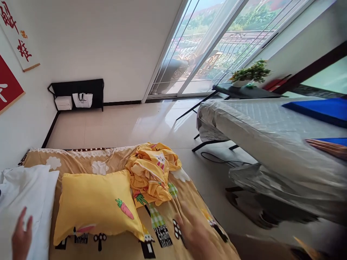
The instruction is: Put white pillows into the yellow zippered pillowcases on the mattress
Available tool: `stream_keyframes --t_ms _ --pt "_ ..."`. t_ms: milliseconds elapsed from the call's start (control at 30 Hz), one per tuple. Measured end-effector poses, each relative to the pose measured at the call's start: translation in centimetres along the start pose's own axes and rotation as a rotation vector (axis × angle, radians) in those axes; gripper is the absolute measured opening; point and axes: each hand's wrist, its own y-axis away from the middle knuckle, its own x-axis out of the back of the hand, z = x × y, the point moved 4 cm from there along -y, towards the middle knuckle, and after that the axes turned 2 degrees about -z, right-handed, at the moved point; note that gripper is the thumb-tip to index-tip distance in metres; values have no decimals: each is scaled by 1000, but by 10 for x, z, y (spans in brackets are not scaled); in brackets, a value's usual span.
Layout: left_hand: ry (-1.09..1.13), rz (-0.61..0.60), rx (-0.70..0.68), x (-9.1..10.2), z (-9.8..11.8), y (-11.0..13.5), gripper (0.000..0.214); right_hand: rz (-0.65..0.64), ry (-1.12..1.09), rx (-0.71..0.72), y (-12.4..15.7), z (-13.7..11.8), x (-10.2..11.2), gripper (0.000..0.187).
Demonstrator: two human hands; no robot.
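Head view, looking down over a bed [114,249] with a tan cartoon-print sheet.

Left hand [21,238] is hovering at the near left, fingers loosely spread, holding nothing, just over the white pillow [24,191]; whether it is touching the fabric I cannot tell. Right hand [196,236] is reaching over the near right part of the sheet, fingers extended and slightly apart, blurred, gripping nothing. It is lying nearest the printed sheet, below the crumpled yellow cover [150,173].

State of the bed-making, as a judgement: the yellow pillow [96,206] with a carrot print is already lying flat on the bed, just right of the white pillow. The yellow cover is bunched in a heap at the far middle of the bed, not spread. The sheet looks laid but rumpled at the right edge. So pillows placed, cover left to unfold and smooth.

Writing: the sheet is showing a dark label with letters reading something like "chan" near the right hand; too blurred to be sure. Red characters are hanging on the wall scroll [18,36] at far left. A white tote bag [82,100] on the far black rack is carrying small print, unreadable.

To the right, a second bed [271,137] wrapped in plastic is standing well apart, with a blue mat [320,110] on it and another person's hand [329,148] at the right edge.
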Motion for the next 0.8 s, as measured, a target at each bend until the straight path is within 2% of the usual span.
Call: stream_keyframes --t_ms 67,133,200,233,300,333,400,467,533,600,667,700,733,800 --pt "4 -185 -165 -100 -3 22 59 -168 -38 143 12 5 -95 48" --pt "-76 -361 -340 -201 -12 52 57 -330 -5 238 35 18 -204 53" --pt "-248 -424 -374 -288 -36 77 52 -412 91 246 59 48 -301 56" --pt "-322 -432 -392 -325 -53 86 51 -428 135 240 70 68 -340 57" --pt "-410 -412 -445 -384 -88 96 51 -399 185 255 81 109 -398 62" --pt "-420 -389 -470 -407 -104 96 51 -360 187 282 81 127 -418 65" --pt "-404 -320 -489 -442 -126 92 53 -252 164 338 73 151 -442 70" --pt "-380 -247 -490 -458 -130 87 56 -158 139 364 61 158 -451 73" --pt "-366 -228 -520 -453 -121 86 58 -147 109 367 55 153 -446 72" --pt "-364 -290 -563 -429 -108 86 54 -244 66 353 55 146 -430 67" --pt "-343 -403 -571 -395 -104 77 50 -405 -5 313 53 147 -410 58" --pt "-328 -402 -522 -377 -106 66 50 -448 -35 260 47 152 -399 54" --pt "-309 -344 -421 -359 -111 49 53 -439 -43 166 36 161 -389 52" --pt "-256 -117 -54 -328 -129 9 65 -310 -12 -126 8 183 -372 59"
